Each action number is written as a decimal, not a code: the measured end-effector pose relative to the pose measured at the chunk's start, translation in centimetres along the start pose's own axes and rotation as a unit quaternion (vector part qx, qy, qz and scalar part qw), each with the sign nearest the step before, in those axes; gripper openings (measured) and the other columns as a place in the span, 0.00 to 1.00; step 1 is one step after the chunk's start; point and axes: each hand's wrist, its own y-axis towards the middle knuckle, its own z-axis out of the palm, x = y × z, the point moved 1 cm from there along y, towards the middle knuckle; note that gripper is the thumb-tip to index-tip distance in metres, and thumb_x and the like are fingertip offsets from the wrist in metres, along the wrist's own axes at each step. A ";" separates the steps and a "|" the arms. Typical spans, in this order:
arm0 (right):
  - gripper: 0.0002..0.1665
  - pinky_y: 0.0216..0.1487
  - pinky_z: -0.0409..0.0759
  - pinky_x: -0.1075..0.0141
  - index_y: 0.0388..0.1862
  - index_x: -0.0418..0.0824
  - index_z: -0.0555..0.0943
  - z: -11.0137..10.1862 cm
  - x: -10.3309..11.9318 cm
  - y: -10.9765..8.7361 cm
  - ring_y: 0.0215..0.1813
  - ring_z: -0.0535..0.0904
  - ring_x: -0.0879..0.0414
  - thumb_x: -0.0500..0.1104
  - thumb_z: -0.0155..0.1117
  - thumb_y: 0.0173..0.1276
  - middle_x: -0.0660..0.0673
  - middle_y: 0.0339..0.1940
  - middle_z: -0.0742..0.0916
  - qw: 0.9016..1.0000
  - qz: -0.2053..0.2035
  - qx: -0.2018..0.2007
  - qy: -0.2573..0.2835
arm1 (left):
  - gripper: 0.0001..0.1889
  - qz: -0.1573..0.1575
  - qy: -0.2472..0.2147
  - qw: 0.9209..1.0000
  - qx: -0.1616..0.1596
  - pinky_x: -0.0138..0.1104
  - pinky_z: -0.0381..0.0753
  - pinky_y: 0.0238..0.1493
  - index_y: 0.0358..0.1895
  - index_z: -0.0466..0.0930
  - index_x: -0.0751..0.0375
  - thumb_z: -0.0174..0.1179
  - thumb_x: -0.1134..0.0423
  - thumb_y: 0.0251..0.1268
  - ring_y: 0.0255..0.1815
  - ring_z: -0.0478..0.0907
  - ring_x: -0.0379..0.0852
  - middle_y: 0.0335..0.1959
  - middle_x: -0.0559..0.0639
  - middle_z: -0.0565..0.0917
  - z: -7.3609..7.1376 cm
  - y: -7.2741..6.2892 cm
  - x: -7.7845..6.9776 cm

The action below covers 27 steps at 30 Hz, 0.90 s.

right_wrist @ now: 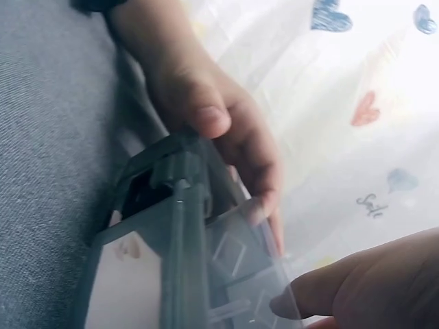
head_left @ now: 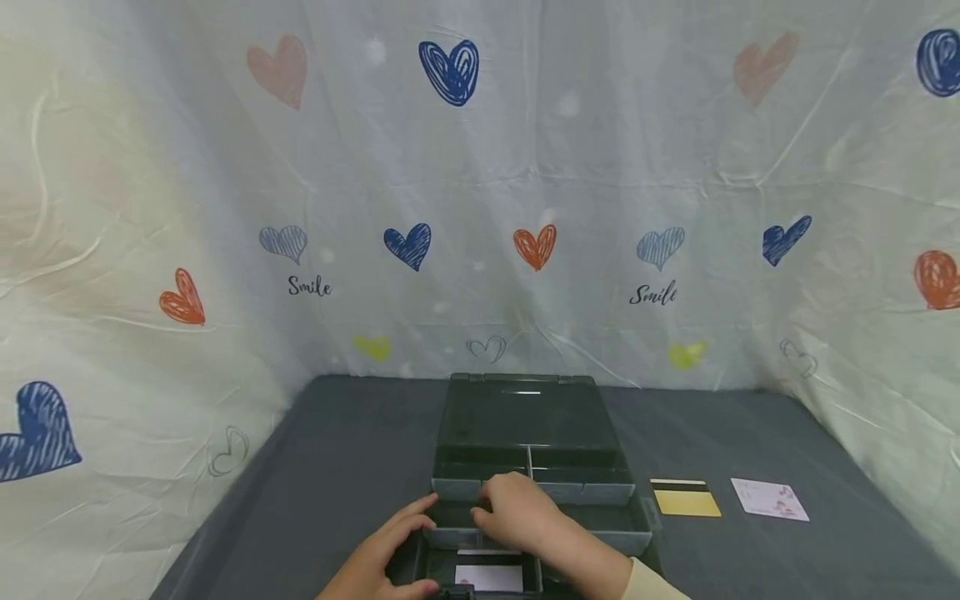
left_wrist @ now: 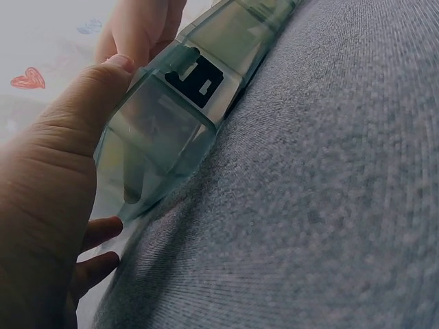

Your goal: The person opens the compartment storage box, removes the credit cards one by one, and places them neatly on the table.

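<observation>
A dark green translucent plastic box (head_left: 525, 421) lies with its lid raised and its stepped trays spread out. My left hand (head_left: 378, 554) rests along the left side, fingers spread; in the left wrist view its thumb (left_wrist: 113, 72) touches the box's front corner near a black latch (left_wrist: 197, 79). Over the left half of the middle tray (head_left: 600, 518), my right hand (head_left: 525, 510) reaches down with bent fingers. What its fingertips hold, if anything, is hidden. A white card with a dark stripe (head_left: 489, 577) lies in the lower left compartment.
Right of the box, a gold card with a black stripe (head_left: 686, 502) and a pale pink printed card (head_left: 770, 500) lie on the grey cloth (head_left: 360, 450). A white curtain with hearts (head_left: 480, 183) hangs behind and at both sides.
</observation>
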 end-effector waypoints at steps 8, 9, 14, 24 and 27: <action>0.15 0.35 0.82 0.62 0.41 0.36 0.90 -0.6 0.2 -0.5 0.32 0.82 0.61 0.48 0.71 0.67 0.51 0.32 0.89 1.000 0.005 -0.002 0.018 | 0.28 0.007 -0.020 1.000 -0.003 0.38 0.77 0.63 0.64 0.74 0.47 0.75 0.60 0.63 0.74 0.68 0.45 0.76 0.60 0.68 0.3 -0.4 0.3; 0.15 0.34 0.81 0.63 0.41 0.35 0.90 -0.7 0.3 -0.6 0.30 0.80 0.63 0.47 0.71 0.67 0.52 0.29 0.88 1.000 0.004 -0.003 0.020 | 0.28 0.008 -0.019 1.000 -0.003 0.38 0.76 0.63 0.64 0.74 0.47 0.75 0.60 0.63 0.74 0.68 0.45 0.76 0.60 0.68 0.3 -0.4 0.3; 0.16 0.29 0.77 0.68 0.45 0.33 0.89 -1.3 0.7 -0.6 0.22 0.72 0.65 0.45 0.71 0.67 0.57 0.20 0.81 0.999 -0.009 -0.008 0.035 | 0.28 0.007 -0.015 1.000 -0.005 0.38 0.78 0.62 0.64 0.74 0.47 0.75 0.60 0.63 0.72 0.70 0.49 0.75 0.60 0.69 0.2 -0.3 0.2; 0.17 0.38 0.83 0.64 0.50 0.33 0.88 -2.3 1.7 -0.3 0.35 0.82 0.63 0.41 0.73 0.65 0.48 0.37 0.90 0.999 -0.011 -0.022 0.035 | 0.28 0.020 0.003 1.000 -0.010 0.39 0.79 0.60 0.64 0.75 0.50 0.75 0.60 0.62 0.70 0.73 0.55 0.75 0.61 0.69 0.2 -0.1 0.3; 0.16 0.42 0.84 0.64 0.49 0.34 0.88 -2.2 2.0 0.0 0.40 0.84 0.61 0.39 0.75 0.64 0.48 0.41 0.90 0.999 -0.020 -0.032 0.018 | 0.28 0.016 0.002 1.000 -0.007 0.39 0.79 0.59 0.64 0.76 0.53 0.75 0.60 0.63 0.70 0.73 0.54 0.75 0.61 0.69 0.2 -0.1 0.2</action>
